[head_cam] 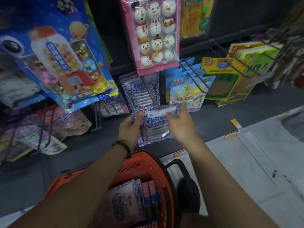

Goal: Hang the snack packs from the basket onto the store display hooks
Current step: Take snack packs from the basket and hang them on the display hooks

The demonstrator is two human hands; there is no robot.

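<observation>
Snack pack (156, 127) sits just below the hook (150, 92) of matching packs (138, 89). The left hand (130, 127) pinches its top left corner and the right hand (179, 124) pinches its top right edge. Hanging seems under way; next, its hole must meet the hook tip.

Held pack (156, 127): "老酸奶风味 拉丝软糖"; blue bag (56, 56): probably "扭蛋糖果机", blurred.

We stretch both bare forearms forward. Our left hand (130, 127), a dark beaded band (122, 146) at its wrist, pinches the snack pack (156, 129) at its upper left corner; our right hand (179, 124) grips the upper right.
</observation>
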